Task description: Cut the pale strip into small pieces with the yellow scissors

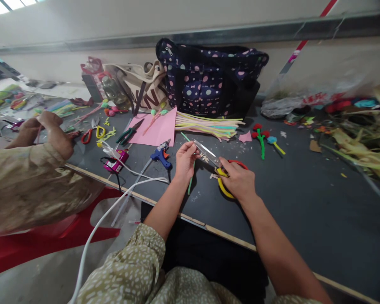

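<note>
My left hand [185, 159] pinches a green pipe cleaner [191, 181] whose lower end hangs toward the table's front edge. My right hand [239, 179] grips scissors [209, 154] with red and yellow handles. Their blades point left and reach my left fingertips; whether they touch the pipe cleaner is hidden by the fingers. Small pale cut pieces [213, 175] lie beneath the scissors. Just left of my left hand rests a blue glue gun [162, 155]. Behind my hands lies a bundle of pale yellow, pink and blue pipe cleaners [209, 125].
A pink sheet [155, 137] bears dark-handled pliers [129, 131]. Red and blue pipe-cleaner flowers [261, 139] lie right. A dotted bag [209, 80] stands behind. A white cable [93, 236] crosses the front edge. At left, a co-worker's hands [52, 128] work near other scissors [94, 130].
</note>
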Demonstrator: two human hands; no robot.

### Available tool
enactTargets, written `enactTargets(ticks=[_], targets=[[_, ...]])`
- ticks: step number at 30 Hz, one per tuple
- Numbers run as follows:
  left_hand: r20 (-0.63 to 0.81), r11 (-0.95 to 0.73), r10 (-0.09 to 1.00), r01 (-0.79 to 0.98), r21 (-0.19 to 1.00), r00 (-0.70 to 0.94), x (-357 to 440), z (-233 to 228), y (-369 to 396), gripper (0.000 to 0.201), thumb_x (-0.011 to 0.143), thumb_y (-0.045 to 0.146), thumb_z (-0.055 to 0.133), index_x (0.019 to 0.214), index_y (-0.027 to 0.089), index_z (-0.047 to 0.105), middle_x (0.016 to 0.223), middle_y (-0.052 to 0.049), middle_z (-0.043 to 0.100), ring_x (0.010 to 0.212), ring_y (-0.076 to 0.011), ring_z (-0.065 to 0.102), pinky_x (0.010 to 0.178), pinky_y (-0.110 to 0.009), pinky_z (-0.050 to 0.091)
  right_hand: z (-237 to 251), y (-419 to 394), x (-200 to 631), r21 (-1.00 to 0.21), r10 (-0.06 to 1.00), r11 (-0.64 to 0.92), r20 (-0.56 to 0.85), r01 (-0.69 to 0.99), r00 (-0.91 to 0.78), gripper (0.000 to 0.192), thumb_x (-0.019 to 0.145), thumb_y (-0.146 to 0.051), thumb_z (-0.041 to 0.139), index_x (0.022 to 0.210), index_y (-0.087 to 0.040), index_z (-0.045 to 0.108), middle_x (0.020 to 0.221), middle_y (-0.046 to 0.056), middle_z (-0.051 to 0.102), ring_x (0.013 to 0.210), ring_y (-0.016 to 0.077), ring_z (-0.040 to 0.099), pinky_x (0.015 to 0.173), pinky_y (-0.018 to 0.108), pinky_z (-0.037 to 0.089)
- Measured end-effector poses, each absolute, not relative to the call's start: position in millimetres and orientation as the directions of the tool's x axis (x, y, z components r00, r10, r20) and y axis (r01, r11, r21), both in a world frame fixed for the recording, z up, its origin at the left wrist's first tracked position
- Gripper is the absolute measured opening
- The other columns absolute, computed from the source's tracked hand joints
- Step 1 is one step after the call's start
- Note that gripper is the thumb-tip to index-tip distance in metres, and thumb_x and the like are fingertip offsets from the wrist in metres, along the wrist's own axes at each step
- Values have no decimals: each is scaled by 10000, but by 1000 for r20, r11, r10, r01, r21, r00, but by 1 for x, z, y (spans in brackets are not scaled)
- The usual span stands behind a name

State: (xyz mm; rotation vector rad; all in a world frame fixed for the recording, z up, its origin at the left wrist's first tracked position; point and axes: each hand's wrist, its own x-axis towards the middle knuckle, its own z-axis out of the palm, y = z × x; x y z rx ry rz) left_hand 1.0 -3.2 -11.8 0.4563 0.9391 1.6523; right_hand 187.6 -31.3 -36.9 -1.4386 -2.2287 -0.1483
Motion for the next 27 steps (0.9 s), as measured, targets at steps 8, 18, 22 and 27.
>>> enactTargets(ticks=[8,18,22,27], targets=[[-199,-44,934,-650,759,-296,1,-12,-3,292,585,226,823,806,161,644,626,55,604,536,-45,552,509,-175,427,-39,-31,187,-149,821,449,457,881,-342,375,892,-363,476,1211,-268,648,805,14,693,670,125,564,559,270,283],[-177,-52,939,-629,775,-296,0,-13,-2,280,591,240,827,802,161,660,667,43,623,531,-37,526,501,-174,413,-38,-31,187,-214,850,444,410,870,-332,380,861,-348,506,1209,-266,636,867,11,713,705,131,596,556,261,301],[-152,-62,950,-643,764,-271,0,-14,-1,309,600,245,826,853,172,663,739,37,645,529,-21,496,494,-162,399,-36,-29,188,-301,884,367,406,880,-230,421,836,-379,542,1234,-259,609,980,24,719,795,161,626,597,254,348],[-139,-74,955,-665,743,-261,-1,-15,0,319,627,249,812,890,210,634,733,54,625,530,-25,482,510,-168,392,-35,-27,192,-341,902,336,385,878,-196,426,819,-378,548,1228,-275,606,1032,17,717,838,172,637,620,259,380]])
